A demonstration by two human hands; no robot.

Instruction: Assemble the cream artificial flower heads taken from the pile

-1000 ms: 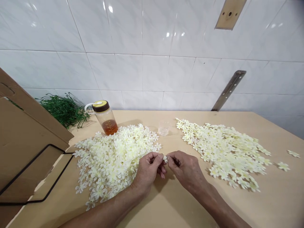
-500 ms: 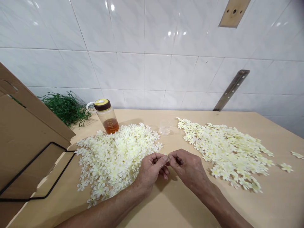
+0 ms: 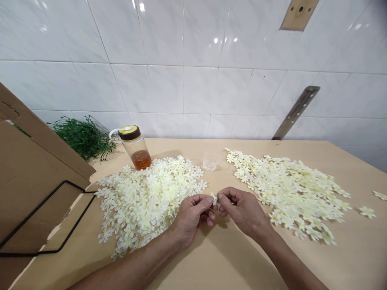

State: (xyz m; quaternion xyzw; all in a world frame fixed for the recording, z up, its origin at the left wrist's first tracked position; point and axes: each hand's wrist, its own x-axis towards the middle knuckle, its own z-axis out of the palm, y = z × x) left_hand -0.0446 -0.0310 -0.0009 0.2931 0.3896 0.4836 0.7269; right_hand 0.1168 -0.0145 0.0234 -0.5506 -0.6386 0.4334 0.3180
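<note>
Between my fingertips, above the table, is a small cream-white artificial flower (image 3: 214,199). My left hand (image 3: 192,217) has closed its thumb and forefinger on one side of it, with the other fingers curled below. From the right, my right hand (image 3: 243,207) pinches at the flower's edge; its fingertips partly hide the contact. Beside my left hand lies a heaped pile of white artificial flowers (image 3: 151,193). A flatter, wider spread of pale yellow-white artificial flowers (image 3: 296,189) is to the right of my right hand.
A small clear plastic cup (image 3: 210,162) stands beyond my hands. A bottle with amber liquid (image 3: 140,159) is behind the left pile, green artificial stems (image 3: 81,137) farther left. A cardboard box (image 3: 39,181) and black wire frame (image 3: 68,237) border the left side.
My fingertips have moved slightly apart, and the white flower between them now shows more clearly. My right hand has turned a little and its fingers are more curled.
</note>
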